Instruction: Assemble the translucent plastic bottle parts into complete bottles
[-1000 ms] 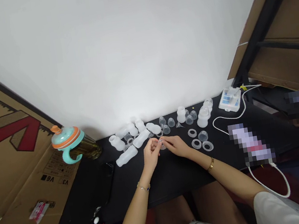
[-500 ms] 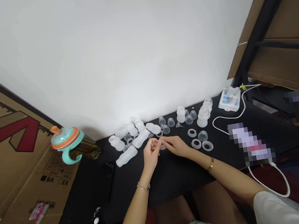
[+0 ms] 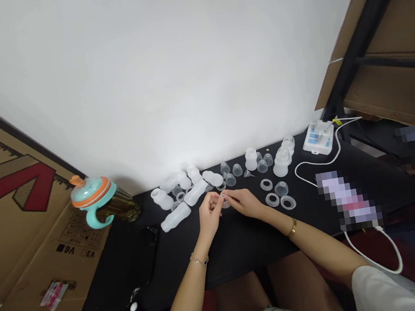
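My left hand and my right hand meet over the black table, fingertips pinched together on a small clear ring-shaped piece. Fingers cover most of that piece. Left of my hands lie white baby bottles, among them a tipped-over bottle and another on its side. Just beyond my fingers are clear dome caps. To the right of my right hand, translucent collar rings lie flat beside a dome cap. Farther back stands a white bottle with a clear cap.
A teal-lidded drinking jug stands at the left near a cardboard box. On the right are a white plastic case, a white cable and a blurred-out device. A white wall rises behind the table.
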Available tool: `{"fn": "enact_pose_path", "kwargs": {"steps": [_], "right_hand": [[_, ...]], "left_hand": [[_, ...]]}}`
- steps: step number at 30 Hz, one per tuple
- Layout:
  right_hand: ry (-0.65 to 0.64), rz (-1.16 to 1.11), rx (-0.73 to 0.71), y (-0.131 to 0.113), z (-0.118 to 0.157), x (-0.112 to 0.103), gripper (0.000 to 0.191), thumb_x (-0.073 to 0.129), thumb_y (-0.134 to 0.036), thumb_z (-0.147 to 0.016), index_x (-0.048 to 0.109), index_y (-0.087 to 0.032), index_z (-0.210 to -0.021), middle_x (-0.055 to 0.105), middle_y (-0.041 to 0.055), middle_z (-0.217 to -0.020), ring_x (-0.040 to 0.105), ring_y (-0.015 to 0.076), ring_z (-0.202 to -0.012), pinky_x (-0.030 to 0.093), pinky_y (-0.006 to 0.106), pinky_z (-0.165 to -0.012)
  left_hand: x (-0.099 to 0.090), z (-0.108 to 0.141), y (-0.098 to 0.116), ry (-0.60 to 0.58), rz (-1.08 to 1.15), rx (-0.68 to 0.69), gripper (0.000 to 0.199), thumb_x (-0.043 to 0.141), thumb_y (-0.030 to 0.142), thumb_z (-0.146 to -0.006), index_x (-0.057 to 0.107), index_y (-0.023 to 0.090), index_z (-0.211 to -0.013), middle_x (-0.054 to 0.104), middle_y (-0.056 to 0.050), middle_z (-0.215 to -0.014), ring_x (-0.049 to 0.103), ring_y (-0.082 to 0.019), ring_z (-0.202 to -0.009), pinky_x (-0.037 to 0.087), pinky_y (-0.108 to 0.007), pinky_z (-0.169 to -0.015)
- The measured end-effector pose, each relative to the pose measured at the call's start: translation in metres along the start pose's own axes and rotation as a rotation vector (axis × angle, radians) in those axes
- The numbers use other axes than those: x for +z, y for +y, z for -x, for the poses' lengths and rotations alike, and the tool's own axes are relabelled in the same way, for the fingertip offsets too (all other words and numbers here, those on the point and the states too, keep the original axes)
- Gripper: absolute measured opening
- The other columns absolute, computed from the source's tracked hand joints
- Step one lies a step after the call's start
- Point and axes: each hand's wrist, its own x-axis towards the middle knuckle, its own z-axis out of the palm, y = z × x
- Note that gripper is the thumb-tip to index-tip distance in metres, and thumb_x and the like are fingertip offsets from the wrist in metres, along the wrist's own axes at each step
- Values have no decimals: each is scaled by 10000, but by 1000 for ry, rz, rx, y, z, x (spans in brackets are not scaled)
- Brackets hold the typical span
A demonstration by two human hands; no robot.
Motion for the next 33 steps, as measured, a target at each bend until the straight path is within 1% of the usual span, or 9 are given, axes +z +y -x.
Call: {"fn": "enact_pose_path", "kwargs": {"steps": [3, 11, 27, 33], "right_hand": [[0, 3, -2, 1, 0, 0, 292, 390, -314, -1059, 642, -193, -974, 632, 12, -734, 591, 145, -666, 371, 220, -643], [3, 6, -2, 0, 0, 0, 312, 386, -329, -1063, 647, -189, -962, 631, 12, -718, 569, 141, -639, 365, 218, -632], [-6, 5, 7, -2, -1, -1, 319, 392, -333, -1057, 664, -189, -974, 644, 19, -717, 577, 147, -639, 378, 222, -633], [-11, 10, 9, -2, -1, -2, 310, 393, -330, -1054, 648, -190, -944, 626, 9, -702, 565, 139, -626, 361, 216, -619]], "left_hand": [[0, 0, 1, 1, -1, -2, 320, 650, 508, -889, 570, 198, -894, 503, 58, -630, 453, -81, -483, 347, -194, -471], [0, 0, 4, 4, -11, -2, 312, 653, 504, -882, 577, 201, -892, 506, 57, -623, 460, -85, -481, 343, -195, -469], [0, 0, 2, 17, -20, -5, 336, 663, 521, -872, 573, 198, -891, 509, 52, -627, 468, -87, -481, 358, -194, -473], [0, 1, 1, 6, -40, 9, 317, 634, 509, -898, 571, 198, -891, 508, 50, -640, 466, -84, -492, 359, -192, -474]]}}
